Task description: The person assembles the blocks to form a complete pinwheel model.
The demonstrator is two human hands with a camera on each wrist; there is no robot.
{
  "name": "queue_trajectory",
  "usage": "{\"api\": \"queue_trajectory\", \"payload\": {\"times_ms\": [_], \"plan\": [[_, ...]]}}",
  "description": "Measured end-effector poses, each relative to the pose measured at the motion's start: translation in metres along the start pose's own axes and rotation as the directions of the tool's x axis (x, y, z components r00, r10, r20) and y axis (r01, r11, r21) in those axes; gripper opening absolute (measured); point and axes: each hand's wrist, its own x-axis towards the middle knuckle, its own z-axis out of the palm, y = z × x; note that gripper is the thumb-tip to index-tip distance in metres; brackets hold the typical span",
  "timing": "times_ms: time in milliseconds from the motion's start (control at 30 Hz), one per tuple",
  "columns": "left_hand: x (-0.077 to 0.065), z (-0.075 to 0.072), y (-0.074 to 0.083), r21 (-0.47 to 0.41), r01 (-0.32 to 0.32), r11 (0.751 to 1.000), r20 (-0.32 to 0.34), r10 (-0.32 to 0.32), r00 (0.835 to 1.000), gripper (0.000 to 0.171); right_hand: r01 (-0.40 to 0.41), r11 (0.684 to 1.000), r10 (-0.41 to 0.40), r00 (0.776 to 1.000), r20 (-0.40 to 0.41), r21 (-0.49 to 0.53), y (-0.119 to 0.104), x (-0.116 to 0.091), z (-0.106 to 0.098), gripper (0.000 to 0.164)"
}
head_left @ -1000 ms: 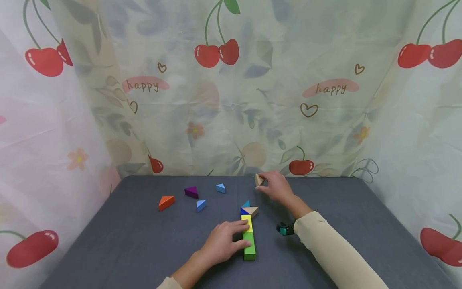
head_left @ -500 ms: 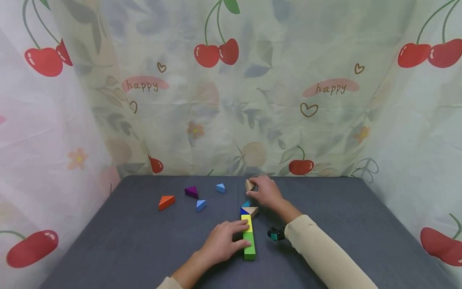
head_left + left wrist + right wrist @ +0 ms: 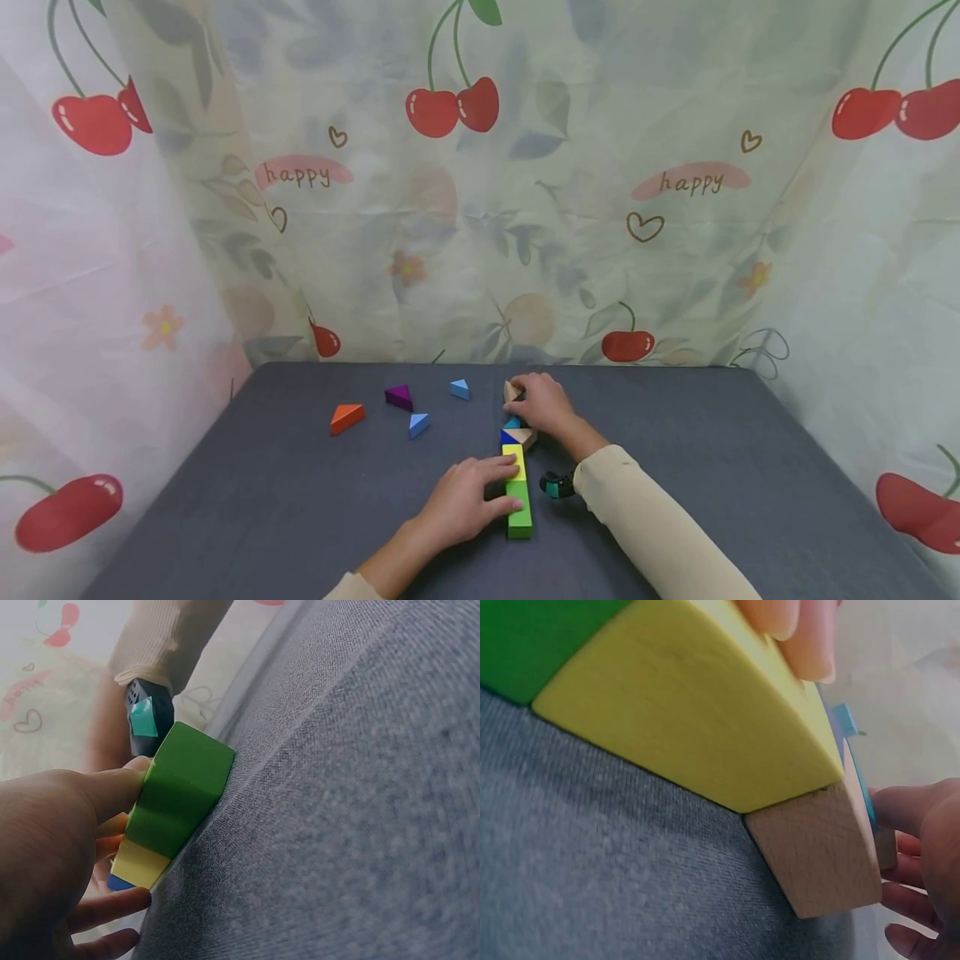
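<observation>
My left hand (image 3: 465, 500) rests on a row of blocks, its thumb on the green block (image 3: 519, 518) and extended fingers on the yellow block (image 3: 513, 451). Beyond the yellow one lie a dark blue triangular block (image 3: 507, 437) and a plain wooden triangular block (image 3: 821, 855). A teal triangular block (image 3: 512, 423) continues the row at its far end. Just past it, my right hand (image 3: 546, 403) pinches another plain wooden triangular block (image 3: 511, 391) between thumb and fingers. Part of that block is hidden behind the fingers.
Left of the row lie an orange block (image 3: 347, 418), a purple triangular block (image 3: 399, 397) and two light blue triangular blocks, one nearer (image 3: 418, 426) and one farther (image 3: 460, 389). The grey tabletop (image 3: 285, 517) ends at a printed curtain (image 3: 480, 275).
My right hand has carried the wooden triangular block leftward and slightly nearer, from the right of the row to its far end. The left hand has stayed in place on the row.
</observation>
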Motion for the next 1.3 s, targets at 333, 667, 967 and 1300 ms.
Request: {"api": "queue_trajectory", "payload": {"times_ms": [333, 667, 967, 1300], "plan": [[-0.0001, -0.0002, 0.0, -0.002, 0.006, 1.0, 0.008, -0.006, 1.0, 0.051, -0.042, 0.998, 0.041, 0.999, 0.028, 0.054, -0.0034, -0.0004, 0.0003, 0.048], [0.0001, 0.0004, 0.0004, 0.0, 0.007, 1.0, 0.009, -0.007, 1.0, 0.051, -0.077, 0.98, 0.08, 0.997, -0.006, 0.185, 0.0014, -0.002, 0.0018, 0.034], [0.0, 0.0007, 0.0015, 0.007, 0.005, 1.0, 0.001, -0.005, 1.0, 0.05, -0.111, 0.967, 0.114, 0.993, -0.003, 0.227, 0.0049, -0.0027, 0.003, 0.025], [-0.0009, 0.0008, 0.0003, 0.007, -0.011, 1.0, -0.009, 0.011, 1.0, 0.049, -0.139, 0.956, 0.145, 0.989, -0.001, 0.257, 0.0039, -0.0051, 0.0034, 0.02]]}}
